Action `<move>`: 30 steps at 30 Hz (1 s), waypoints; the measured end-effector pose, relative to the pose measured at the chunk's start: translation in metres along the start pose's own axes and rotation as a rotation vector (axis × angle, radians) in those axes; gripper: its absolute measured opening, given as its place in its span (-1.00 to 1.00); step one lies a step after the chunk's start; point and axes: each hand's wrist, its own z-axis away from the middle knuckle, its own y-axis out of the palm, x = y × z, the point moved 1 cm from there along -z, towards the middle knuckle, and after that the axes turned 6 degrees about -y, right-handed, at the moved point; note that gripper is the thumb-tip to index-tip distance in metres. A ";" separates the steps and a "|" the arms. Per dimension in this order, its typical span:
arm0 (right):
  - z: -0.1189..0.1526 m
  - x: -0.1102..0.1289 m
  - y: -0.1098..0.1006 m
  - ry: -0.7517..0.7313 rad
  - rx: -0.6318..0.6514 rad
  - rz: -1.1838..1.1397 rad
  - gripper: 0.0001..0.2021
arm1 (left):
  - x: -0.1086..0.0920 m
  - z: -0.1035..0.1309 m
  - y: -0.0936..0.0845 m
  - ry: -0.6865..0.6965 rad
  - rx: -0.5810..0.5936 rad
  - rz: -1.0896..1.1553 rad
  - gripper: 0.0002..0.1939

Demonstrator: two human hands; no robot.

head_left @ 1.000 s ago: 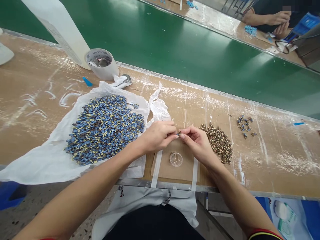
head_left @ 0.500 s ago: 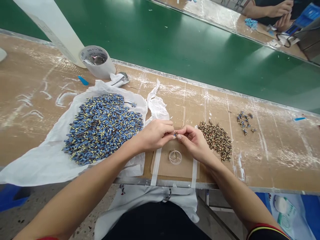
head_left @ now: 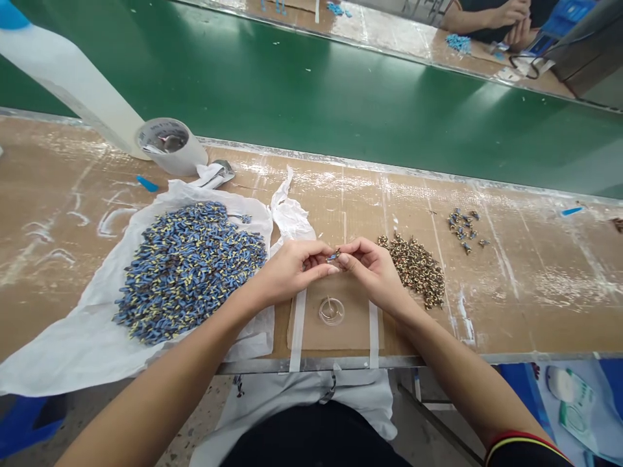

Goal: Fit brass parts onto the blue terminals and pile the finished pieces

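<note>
Nearest us, our left hand [head_left: 287, 269] and right hand [head_left: 372, 269] stay pinched together on one small blue part [head_left: 334, 255] above the clear ring [head_left: 331, 311], as a second ago. Left lies the blue parts heap [head_left: 187, 266], right the brown parts pile [head_left: 416, 267], farther off the green belt [head_left: 341, 91].

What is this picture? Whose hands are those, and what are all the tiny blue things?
The camera sits on a person's head and looks down, so you see their own two arms. The left hand and right hand meet over the brown table and pinch one tiny blue part between their fingertips. On a white plastic sheet to the left lies a big pile of blue parts. To the right is a smaller pile of brown parts. A little clear ring lies just below the hands. Behind runs a green belt.
</note>
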 end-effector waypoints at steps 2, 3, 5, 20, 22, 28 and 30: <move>0.000 0.000 0.000 -0.004 -0.010 -0.010 -0.76 | 0.000 0.000 0.001 0.001 0.041 -0.019 -0.78; 0.000 0.001 0.000 -0.008 -0.014 -0.011 -0.76 | 0.000 -0.001 0.001 0.012 0.047 -0.036 -0.74; 0.000 0.001 0.000 -0.015 -0.022 -0.013 -0.77 | -0.001 -0.001 0.002 0.034 0.043 -0.047 -0.69; -0.002 0.001 0.002 -0.022 -0.052 -0.008 -0.71 | 0.007 -0.003 0.008 0.008 0.020 -0.078 -0.68; -0.002 0.000 0.001 -0.022 -0.021 0.016 -0.70 | 0.006 -0.003 0.007 0.002 0.015 -0.063 -0.67; -0.002 -0.011 -0.005 -0.127 0.090 0.267 -0.64 | 0.001 -0.002 0.002 -0.001 0.023 -0.063 -0.66; -0.003 -0.013 -0.006 -0.164 0.133 0.324 -0.61 | 0.002 -0.002 0.003 0.005 0.025 -0.070 -0.66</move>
